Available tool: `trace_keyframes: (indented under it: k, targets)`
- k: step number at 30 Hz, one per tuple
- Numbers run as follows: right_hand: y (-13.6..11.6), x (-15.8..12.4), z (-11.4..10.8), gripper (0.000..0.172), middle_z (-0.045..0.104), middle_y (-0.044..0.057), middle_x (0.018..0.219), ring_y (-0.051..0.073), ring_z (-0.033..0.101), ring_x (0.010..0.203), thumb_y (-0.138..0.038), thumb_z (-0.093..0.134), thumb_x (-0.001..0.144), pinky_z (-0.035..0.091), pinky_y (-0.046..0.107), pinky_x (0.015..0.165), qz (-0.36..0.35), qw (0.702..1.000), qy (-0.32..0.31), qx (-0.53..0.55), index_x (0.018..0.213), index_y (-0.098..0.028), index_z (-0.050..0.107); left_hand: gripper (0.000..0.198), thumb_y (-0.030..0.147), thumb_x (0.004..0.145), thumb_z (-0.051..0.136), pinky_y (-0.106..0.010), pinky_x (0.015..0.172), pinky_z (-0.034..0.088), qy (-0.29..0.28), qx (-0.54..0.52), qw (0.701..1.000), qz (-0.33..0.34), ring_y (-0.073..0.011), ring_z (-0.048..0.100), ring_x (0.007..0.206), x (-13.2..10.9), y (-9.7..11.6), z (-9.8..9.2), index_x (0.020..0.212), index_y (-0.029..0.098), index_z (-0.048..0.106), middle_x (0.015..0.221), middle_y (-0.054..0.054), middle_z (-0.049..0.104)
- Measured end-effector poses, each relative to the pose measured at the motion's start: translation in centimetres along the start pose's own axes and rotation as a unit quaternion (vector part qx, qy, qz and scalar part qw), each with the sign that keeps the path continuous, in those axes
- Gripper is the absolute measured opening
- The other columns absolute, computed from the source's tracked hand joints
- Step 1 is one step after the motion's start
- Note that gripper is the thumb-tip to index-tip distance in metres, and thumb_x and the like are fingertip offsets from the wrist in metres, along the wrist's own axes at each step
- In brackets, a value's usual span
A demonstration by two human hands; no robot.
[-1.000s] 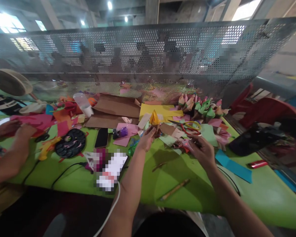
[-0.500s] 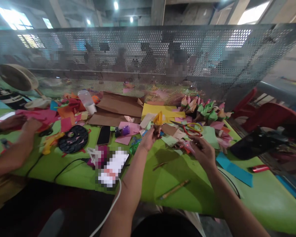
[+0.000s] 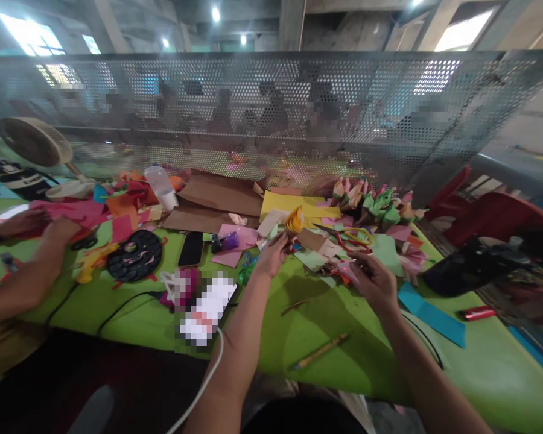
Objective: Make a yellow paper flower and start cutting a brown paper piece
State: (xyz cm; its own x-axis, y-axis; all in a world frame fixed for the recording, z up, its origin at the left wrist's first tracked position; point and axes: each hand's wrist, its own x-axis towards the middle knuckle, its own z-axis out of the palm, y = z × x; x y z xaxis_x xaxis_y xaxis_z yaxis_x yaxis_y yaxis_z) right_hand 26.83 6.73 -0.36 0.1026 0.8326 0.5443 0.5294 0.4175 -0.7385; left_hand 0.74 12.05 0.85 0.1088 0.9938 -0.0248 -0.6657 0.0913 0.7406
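Observation:
My left hand (image 3: 271, 256) is closed round the base of a folded yellow-orange paper flower (image 3: 294, 220), held upright above the green table (image 3: 326, 325). My right hand (image 3: 374, 278) hovers low over a heap of small pink and red paper scraps (image 3: 339, 267), fingers curled and pinching something I cannot make out. Scissors with yellow and red handles (image 3: 350, 236) lie just beyond my right hand. A row of finished paper flowers (image 3: 375, 204) stands at the back right by the mesh screen.
A black phone (image 3: 190, 248), a round black tray (image 3: 134, 255), brown card (image 3: 217, 202) and yellow paper (image 3: 298, 205) lie behind. Two wooden sticks (image 3: 319, 351) and a blue sheet (image 3: 432, 313) sit nearer. Another person's arms (image 3: 27, 277) work at the left. A perforated screen (image 3: 271, 114) backs the table.
My left hand has drifted slightly right with the paper flower. My right hand stays over the scraps. The view has shifted a little.

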Motion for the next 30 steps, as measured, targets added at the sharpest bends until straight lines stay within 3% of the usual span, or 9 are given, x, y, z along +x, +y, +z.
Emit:
trace_keyframes:
  k: [5, 15, 24, 30]
  targets:
    - [0.0, 0.0, -0.1, 0.025, 0.073, 0.004, 0.086, 0.018, 0.064, 0.069, -0.039, 0.066, 0.09, 0.051, 0.031, 0.065, -0.002, 1.0, -0.005, -0.008, 0.106, -0.023, 0.076, 0.044, 0.045, 0.06, 0.095, -0.025, 0.071, 0.05, -0.007, 0.007, 1.0, -0.002, -0.0103, 0.061, 0.07, 0.0, 0.1, 0.1, 0.088, 0.019, 0.074, 0.075, 0.002, 0.069]
    - [0.9, -0.3, -0.1, 0.023, 0.072, 0.003, 0.088, 0.019, 0.064, 0.075, -0.036, 0.067, 0.089, 0.049, 0.03, 0.068, 0.003, 1.0, -0.013, -0.012, 0.107, -0.024, 0.076, 0.032, 0.048, 0.079, 0.083, -0.029, 0.073, 0.052, -0.022, 0.003, 1.0, -0.02, -0.011, 0.057, 0.064, -0.1, -0.4, 0.4, 0.082, 0.018, 0.072, 0.072, 0.002, 0.065]
    - [0.2, -0.1, -0.3, 0.025, 0.071, 0.004, 0.089, 0.02, 0.065, 0.076, -0.035, 0.066, 0.089, 0.051, 0.032, 0.07, -0.003, 1.0, -0.011, -0.011, 0.109, -0.023, 0.075, 0.032, 0.037, 0.069, 0.092, -0.028, 0.072, 0.054, 0.003, -0.027, 0.999, -0.04, -0.0121, 0.067, 0.067, 0.0, -0.3, 0.4, 0.087, 0.018, 0.074, 0.08, 0.0, 0.076]
    - [0.0, -0.1, -0.4, 0.024, 0.071, 0.003, 0.087, 0.019, 0.064, 0.074, -0.036, 0.067, 0.089, 0.051, 0.031, 0.069, -0.005, 1.0, -0.01, -0.02, 0.109, -0.024, 0.075, 0.041, 0.037, 0.065, 0.095, -0.03, 0.072, 0.057, -0.017, -0.037, 0.998, -0.041, -0.0122, 0.069, 0.066, -0.3, -0.3, 0.7, 0.091, 0.015, 0.072, 0.081, -0.002, 0.078]
